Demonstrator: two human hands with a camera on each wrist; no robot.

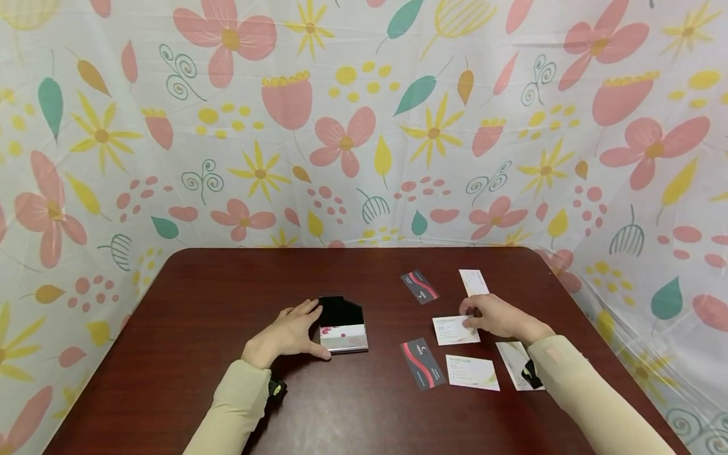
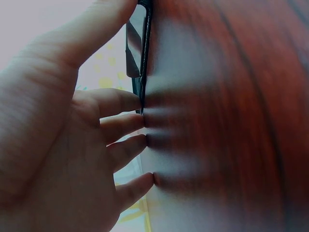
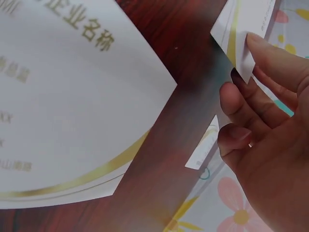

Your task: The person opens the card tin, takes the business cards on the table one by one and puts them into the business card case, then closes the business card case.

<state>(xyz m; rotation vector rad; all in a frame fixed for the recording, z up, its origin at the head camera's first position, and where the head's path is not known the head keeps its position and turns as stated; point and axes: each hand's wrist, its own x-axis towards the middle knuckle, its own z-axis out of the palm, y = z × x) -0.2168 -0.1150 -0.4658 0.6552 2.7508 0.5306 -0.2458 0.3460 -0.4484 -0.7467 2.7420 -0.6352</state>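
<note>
My right hand [image 1: 497,316] pinches a white business card [image 1: 452,330] by its right edge. In the right wrist view the thumb lies on top of this card [image 3: 255,19], with fingertips under it. My left hand [image 1: 290,335] rests at the left side of a card case [image 1: 344,341], thumb and fingers spread along it and touching it. The case lies with its black lid [image 1: 341,311] raised, and a white card with a pink print [image 1: 341,331] shows inside. In the left wrist view the fingertips [image 2: 147,176] touch the table.
Around the right hand lie a dark card with a red stripe [image 1: 419,287], another such card [image 1: 423,363], and white cards: one at the back [image 1: 474,282], one in front [image 1: 472,373], one partly under the right wrist [image 1: 514,363]. A flowered curtain [image 1: 364,126] hangs behind the brown table [image 1: 227,284].
</note>
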